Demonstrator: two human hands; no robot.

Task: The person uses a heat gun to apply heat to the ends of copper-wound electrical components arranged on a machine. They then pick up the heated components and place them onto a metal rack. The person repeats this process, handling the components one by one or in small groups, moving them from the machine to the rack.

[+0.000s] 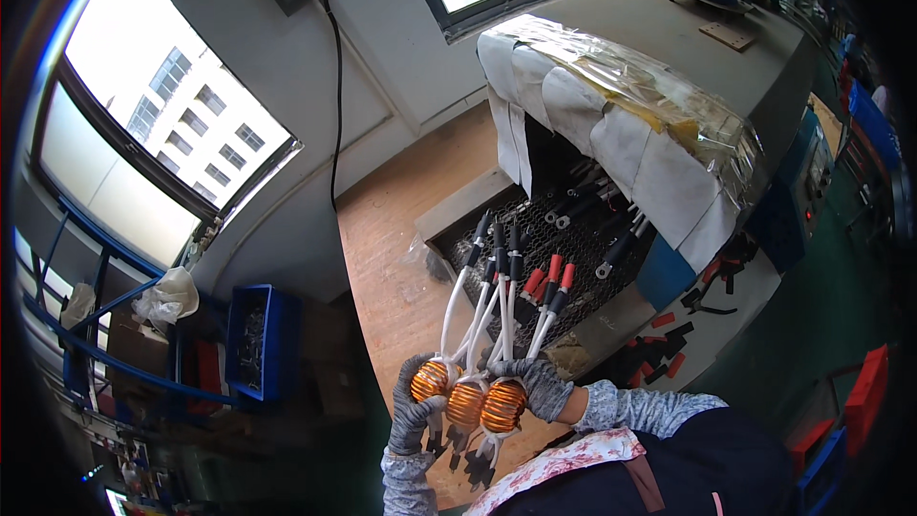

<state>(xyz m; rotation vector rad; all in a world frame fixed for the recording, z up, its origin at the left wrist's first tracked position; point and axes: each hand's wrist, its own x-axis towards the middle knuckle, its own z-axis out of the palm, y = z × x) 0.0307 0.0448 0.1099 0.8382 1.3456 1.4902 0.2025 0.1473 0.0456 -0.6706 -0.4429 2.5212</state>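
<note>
My left hand (411, 416), in a grey glove, closes round the left side of a cluster of copper-wound ring coils (465, 403). My right hand (543, 388), gloved alike, grips the cluster's right side near the base of its leads. White leads (453, 311) fan up from the coils. Their far ends carry black sleeves (500, 260) and red sleeves (567, 277), reaching over the edge of a metal mesh belt (597, 306). More dark-tipped ends hang below the coils. Some fingers are hidden behind the coils and leads.
A machine with a pale cloth curtain (611, 158) over its opening stands ahead. Cables with ring lugs (604, 270) lie on its mesh. Loose red and black sleeves (659, 349) lie at the right. A wooden tabletop (387, 258) extends left; a blue bin (250, 344) stands beyond it.
</note>
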